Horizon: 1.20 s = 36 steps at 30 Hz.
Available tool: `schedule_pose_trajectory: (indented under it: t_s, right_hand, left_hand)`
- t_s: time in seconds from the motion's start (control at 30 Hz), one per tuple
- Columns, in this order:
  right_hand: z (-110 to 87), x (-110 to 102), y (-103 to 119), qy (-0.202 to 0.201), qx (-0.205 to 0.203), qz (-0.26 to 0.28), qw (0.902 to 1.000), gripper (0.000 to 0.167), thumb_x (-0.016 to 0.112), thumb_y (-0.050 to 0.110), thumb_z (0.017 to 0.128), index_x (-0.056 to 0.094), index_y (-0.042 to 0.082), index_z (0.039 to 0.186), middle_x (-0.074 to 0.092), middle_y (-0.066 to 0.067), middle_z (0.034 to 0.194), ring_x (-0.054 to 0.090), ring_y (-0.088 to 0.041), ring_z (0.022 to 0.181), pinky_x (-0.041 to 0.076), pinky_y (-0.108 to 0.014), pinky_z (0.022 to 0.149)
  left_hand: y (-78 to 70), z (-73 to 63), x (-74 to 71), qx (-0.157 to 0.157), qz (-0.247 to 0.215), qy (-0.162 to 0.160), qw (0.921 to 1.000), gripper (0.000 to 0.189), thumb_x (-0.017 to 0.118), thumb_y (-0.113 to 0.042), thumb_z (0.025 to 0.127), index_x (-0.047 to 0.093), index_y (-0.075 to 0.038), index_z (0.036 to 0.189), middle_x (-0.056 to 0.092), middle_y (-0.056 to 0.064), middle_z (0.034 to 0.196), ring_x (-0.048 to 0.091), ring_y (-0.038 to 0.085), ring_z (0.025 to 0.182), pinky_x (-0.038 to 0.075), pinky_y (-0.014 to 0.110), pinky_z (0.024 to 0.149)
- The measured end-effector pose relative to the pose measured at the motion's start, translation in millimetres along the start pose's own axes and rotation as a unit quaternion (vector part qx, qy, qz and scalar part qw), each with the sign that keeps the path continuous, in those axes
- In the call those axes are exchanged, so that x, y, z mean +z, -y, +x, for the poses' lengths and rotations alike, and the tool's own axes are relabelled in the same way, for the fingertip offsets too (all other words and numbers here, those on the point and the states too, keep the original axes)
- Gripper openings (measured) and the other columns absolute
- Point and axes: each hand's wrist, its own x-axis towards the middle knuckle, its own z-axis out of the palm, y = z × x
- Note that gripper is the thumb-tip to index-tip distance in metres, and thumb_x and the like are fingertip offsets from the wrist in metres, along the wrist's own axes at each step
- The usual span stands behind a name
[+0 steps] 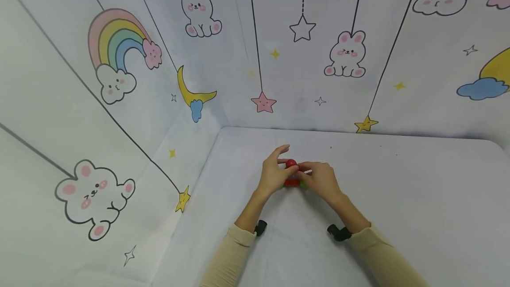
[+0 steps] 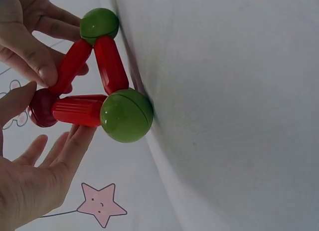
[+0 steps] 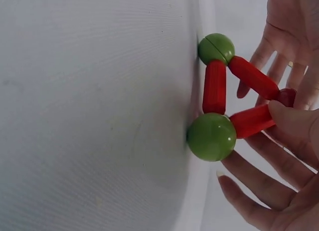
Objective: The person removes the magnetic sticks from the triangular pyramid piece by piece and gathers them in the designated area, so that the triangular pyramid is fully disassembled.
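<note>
A triangular frame of red rods and balls, like a magnetic building set, stands on the white table between both hands. Its glossy red ball (image 1: pixel 291 163) is on top. One green ball (image 2: pixel 127 115) and another green ball (image 2: pixel 99 25) sit at the table, joined by a red rod (image 3: pixel 215 87). My left hand (image 1: pixel 274 174) pinches the red ball from the left, index finger raised. From the other side my right hand (image 1: pixel 323 180) grips a sloping red rod (image 3: pixel 251 121) close under that ball, thumb in front and fingers behind. Fingers partly hide the red ball.
The white tabletop (image 1: pixel 406 198) spreads round the hands. Behind it and at the left rise white cloth walls (image 1: pixel 223 65) printed with rabbits, stars and rainbows. A black wrist camera (image 1: pixel 260 227) sits by the left sleeve, another black camera (image 1: pixel 338 232) by the right.
</note>
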Motion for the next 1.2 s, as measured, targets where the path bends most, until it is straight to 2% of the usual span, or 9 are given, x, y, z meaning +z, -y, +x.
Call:
schedule_pose_trajectory:
  t_s: [0.23,0.47,0.73,1.0,1.2]
  right_hand:
    - [0.4,2.5,-2.9,-0.017,-0.011,0.0,0.9998,0.03,0.08,0.025,0.094,0.08,0.005,0.117,0.079,-0.012,0.105,0.078,-0.031,0.087,0.064,-0.046,0.072]
    - [1.5,2.8,-4.1,-0.026,-0.026,-0.006,0.9993,0.03,0.081,0.021,0.093,0.079,0.004,0.117,0.079,-0.013,0.108,0.078,-0.031,0.087,0.064,-0.049,0.076]
    - [2.9,1.4,-6.8,-0.029,-0.009,0.005,0.9995,0.026,0.079,0.02,0.095,0.079,0.004,0.116,0.078,-0.014,0.109,0.078,-0.032,0.091,0.064,-0.047,0.074]
    - [3.5,-2.0,-11.3,-0.013,0.017,0.031,0.9993,0.025,0.075,0.017,0.098,0.076,0.003,0.118,0.077,-0.015,0.112,0.078,-0.033,0.094,0.064,-0.045,0.076]
    - [3.6,-6.1,-14.6,-0.007,0.053,0.034,0.998,0.024,0.071,0.017,0.101,0.073,0.006,0.122,0.076,-0.014,0.115,0.076,-0.032,0.097,0.063,-0.046,0.082]
  left_hand:
    - [-1.0,0.1,0.6,0.0,-0.001,-0.008,1.0,0.067,0.084,-0.014,0.09,0.055,-0.026,0.15,0.057,0.0,0.151,0.069,0.025,0.117,0.063,0.033,0.081]
    - [-0.5,1.6,1.7,-0.011,-0.011,-0.019,0.9997,0.071,0.084,-0.014,0.09,0.053,-0.028,0.152,0.057,0.0,0.15,0.07,0.024,0.116,0.063,0.032,0.08]
    - [4.9,6.2,-5.9,0.001,-0.003,-0.053,0.9986,0.066,0.077,-0.01,0.094,0.051,-0.025,0.153,0.068,0.015,0.137,0.073,0.034,0.108,0.063,0.033,0.081]
    - [9.5,9.4,-14.4,-0.043,-0.032,-0.072,0.996,0.064,0.073,-0.014,0.098,0.047,-0.02,0.156,0.072,0.012,0.129,0.072,0.03,0.115,0.057,0.039,0.098]
    - [14.1,10.6,-20.2,-0.065,-0.04,-0.079,0.994,0.059,0.069,-0.013,0.101,0.048,-0.019,0.155,0.072,0.008,0.13,0.072,0.031,0.113,0.059,0.04,0.096]
